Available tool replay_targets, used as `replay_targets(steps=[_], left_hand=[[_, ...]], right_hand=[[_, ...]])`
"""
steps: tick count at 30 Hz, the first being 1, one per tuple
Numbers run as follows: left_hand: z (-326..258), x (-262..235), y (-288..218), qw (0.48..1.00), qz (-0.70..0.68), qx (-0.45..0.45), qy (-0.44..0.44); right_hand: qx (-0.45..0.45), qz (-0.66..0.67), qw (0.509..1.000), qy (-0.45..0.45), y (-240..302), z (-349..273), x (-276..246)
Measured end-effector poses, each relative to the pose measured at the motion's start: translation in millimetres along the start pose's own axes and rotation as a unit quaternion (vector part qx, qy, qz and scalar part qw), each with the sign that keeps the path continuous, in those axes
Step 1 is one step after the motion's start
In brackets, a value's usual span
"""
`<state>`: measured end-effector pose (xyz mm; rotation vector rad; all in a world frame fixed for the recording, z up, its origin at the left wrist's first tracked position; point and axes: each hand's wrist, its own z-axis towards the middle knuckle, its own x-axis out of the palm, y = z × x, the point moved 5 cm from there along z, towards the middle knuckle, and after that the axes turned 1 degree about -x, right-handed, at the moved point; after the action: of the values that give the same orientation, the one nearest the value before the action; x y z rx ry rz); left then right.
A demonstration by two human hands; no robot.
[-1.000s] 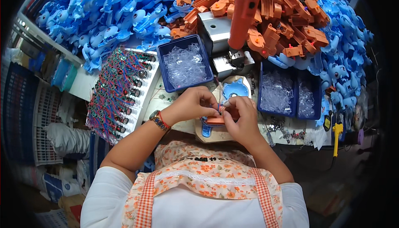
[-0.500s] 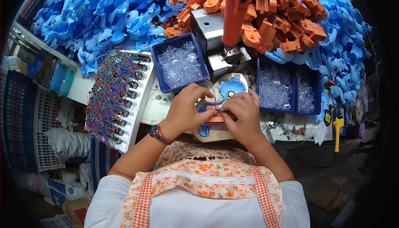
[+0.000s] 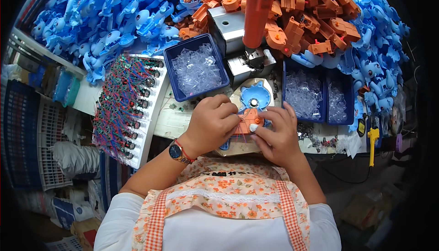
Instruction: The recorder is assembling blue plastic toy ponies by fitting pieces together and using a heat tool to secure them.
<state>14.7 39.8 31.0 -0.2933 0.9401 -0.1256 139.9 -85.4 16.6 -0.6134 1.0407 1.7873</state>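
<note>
An orange plastic housing (image 3: pixel 248 119) with a small round knob lies over a blue animal-shaped toy shell (image 3: pixel 256 96), which sits in a pale block-like holder (image 3: pixel 270 86). My left hand (image 3: pixel 211 122) is closed at the housing's left edge, its fingertips pinched where thin red and blue wires come out. The fingertips hide the wires' ends. My right hand (image 3: pixel 280 134) curls round the housing's right end, forefinger above the knob and the white-tipped thumb below it. Behind the shell stands an orange-red power screwdriver (image 3: pixel 259 15), upright over a metal fixture (image 3: pixel 249 68).
Blue bins (image 3: pixel 174 93) of clear plastic pieces flank the holder. A white tray (image 3: pixel 148 132) of wired circuit boards stands left. Blue shells (image 3: pixel 109 18) and orange housings (image 3: pixel 315 18) are heaped behind. At right hangs a yellow-handled tool (image 3: pixel 372 141).
My hands have moved apart, uncovering the orange housing. The left hand's fingers have curled in and moved slightly down; the right hand has shifted right and down.
</note>
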Motion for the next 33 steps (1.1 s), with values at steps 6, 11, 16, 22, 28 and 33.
replay_targets(steps=[6, 11, 16, 22, 28, 33], left_hand=[[-2, 4, -13, 0.988, 0.006, 0.007, 0.154], [-14, 5, -20, 0.993, 0.015, -0.005, 0.117], [-22, 7, -20, 0.996, 0.021, -0.012, 0.086], [-21, 12, -11, 0.999, -0.022, -0.028, 0.009], [-18, 10, -10, 0.999, -0.016, -0.037, -0.021], [-16, 10, -12, 0.998, -0.025, -0.045, -0.021]], right_hand=[[-0.016, -0.006, 0.999, -0.040, 9, -26, 4], [-0.053, 0.043, 0.991, -0.113, 12, -38, 7], [-0.033, 0.125, 0.988, -0.085, 4, -23, 1], [0.059, 0.278, 0.958, -0.041, 12, 17, 1], [-0.114, 0.059, 0.991, -0.032, 20, 2, -15], [-0.148, 0.011, 0.989, 0.026, 20, -21, -4]])
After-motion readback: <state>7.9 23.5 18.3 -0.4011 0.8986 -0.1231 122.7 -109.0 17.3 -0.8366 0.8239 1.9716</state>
